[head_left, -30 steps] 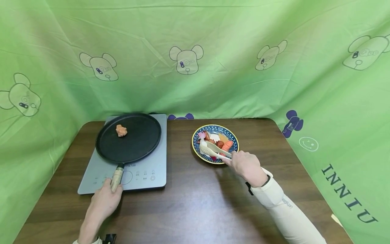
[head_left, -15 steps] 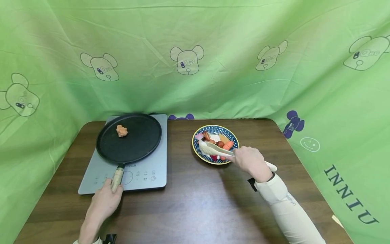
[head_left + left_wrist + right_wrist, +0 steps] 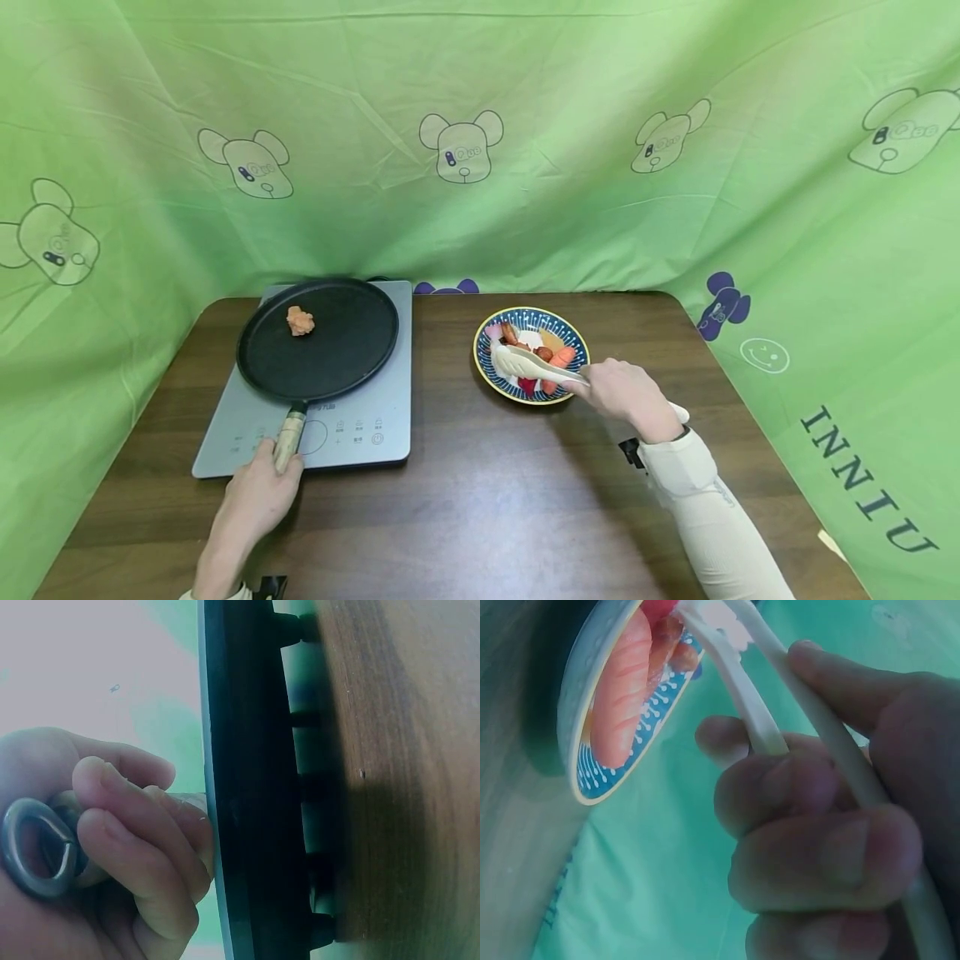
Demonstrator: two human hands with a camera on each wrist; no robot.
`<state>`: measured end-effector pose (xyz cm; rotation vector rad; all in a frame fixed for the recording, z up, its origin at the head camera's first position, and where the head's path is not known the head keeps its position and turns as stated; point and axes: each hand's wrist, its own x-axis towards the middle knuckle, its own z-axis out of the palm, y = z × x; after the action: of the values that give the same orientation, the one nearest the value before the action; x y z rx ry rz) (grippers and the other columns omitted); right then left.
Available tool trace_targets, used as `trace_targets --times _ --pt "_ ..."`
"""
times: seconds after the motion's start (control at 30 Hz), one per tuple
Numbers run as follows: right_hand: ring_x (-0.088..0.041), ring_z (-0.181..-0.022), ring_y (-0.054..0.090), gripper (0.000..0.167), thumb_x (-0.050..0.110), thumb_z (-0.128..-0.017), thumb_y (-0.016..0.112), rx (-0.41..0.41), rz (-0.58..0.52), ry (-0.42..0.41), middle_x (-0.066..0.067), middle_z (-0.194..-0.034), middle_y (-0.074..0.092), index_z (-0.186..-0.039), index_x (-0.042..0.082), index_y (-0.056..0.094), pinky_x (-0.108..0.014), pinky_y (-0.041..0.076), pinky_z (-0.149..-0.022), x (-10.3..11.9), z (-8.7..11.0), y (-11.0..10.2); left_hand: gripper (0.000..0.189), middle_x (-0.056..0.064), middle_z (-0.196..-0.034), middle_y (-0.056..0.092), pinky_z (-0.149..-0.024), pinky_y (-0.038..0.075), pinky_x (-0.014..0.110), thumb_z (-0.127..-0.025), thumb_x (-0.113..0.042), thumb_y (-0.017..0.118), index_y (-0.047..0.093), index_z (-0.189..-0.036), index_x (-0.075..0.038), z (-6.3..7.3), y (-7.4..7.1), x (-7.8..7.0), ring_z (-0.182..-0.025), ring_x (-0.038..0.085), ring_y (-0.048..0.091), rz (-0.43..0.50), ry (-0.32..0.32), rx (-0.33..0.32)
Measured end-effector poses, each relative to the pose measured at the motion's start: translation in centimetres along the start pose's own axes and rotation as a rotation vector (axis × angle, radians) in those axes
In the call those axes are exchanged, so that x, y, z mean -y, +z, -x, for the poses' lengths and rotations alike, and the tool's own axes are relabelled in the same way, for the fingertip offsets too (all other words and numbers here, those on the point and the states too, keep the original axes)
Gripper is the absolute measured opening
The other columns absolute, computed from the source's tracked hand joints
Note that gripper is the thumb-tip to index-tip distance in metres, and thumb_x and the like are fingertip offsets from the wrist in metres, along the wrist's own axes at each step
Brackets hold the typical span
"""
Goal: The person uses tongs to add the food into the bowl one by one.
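Observation:
My left hand [image 3: 258,496] grips the handle [image 3: 288,442] of a flat black pan [image 3: 345,350]. In the left wrist view its fingers curl round the handle, whose metal hanging ring [image 3: 41,847] sticks out. One lumpy orange-brown food piece [image 3: 300,321] lies in the pan. My right hand [image 3: 622,392] holds cream tongs [image 3: 536,367], their tips over the left part of a blue-patterned plate [image 3: 583,367]. A pale shrimp with a pink tail [image 3: 493,332] is at the tips; whether they pinch it is hidden. A scored pink sausage [image 3: 621,697] lies in the plate.
Under the pan is a grey induction cooker [image 3: 375,392] with touch marks. Several other food pieces, such as a brown one [image 3: 543,354], share the plate. Brown wooden table [image 3: 450,500] surface lies between cooker and plate. A green curtain [image 3: 525,233] hangs behind.
The tongs' arms have come closer together over the plate. My right hand has moved slightly right. My left hand, the pan and its food piece stay in place.

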<state>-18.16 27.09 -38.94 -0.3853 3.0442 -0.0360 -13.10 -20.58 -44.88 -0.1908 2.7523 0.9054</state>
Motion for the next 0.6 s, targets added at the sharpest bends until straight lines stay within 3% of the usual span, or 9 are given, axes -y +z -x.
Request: trace_targets --times 0.6 --pt "-0.026 -0.059 0.056 0.035 0.044 -0.095 0.051 -0.042 -0.094 0.019 -0.002 -0.062 0.051 -0.077 0.014 0.056 -0.048 0.042 -0.055 -2.1 0.5 0.2 0.048 0.012 -0.068 0.044 -0.046 0.035 0.035 -0.095 -0.031 0.042 0.032 -0.123 0.008 0.0 0.0 0.0 -0.053 0.023 0.044 0.007 -0.016 0.006"
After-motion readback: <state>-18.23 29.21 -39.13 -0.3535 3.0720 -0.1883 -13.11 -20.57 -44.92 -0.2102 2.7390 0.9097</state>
